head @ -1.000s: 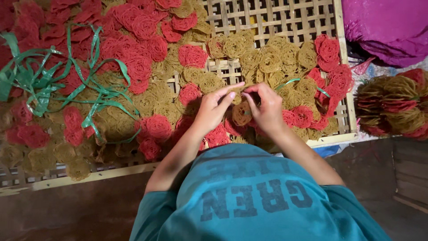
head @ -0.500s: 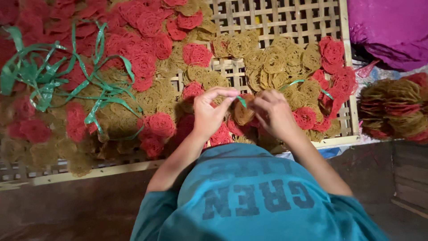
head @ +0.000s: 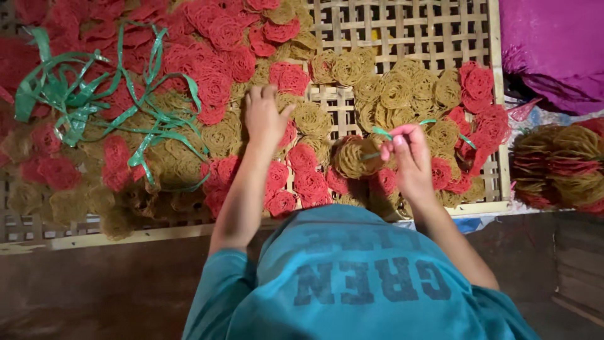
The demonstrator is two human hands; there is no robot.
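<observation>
No packages, labels, signs or screens in view

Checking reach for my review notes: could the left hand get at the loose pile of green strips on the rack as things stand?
Probably yes. The left hand lies flat on the coiled discs, holding nothing, and only low red and tan discs lie between it and the green strips further left on the bamboo rack. Nothing tall blocks it.

Dim, warm light from above

Brightest on the bamboo rack toward twelve o'clock; six o'clock sinks into shadow, three and nine o'clock edges go soft, no glare.
</observation>
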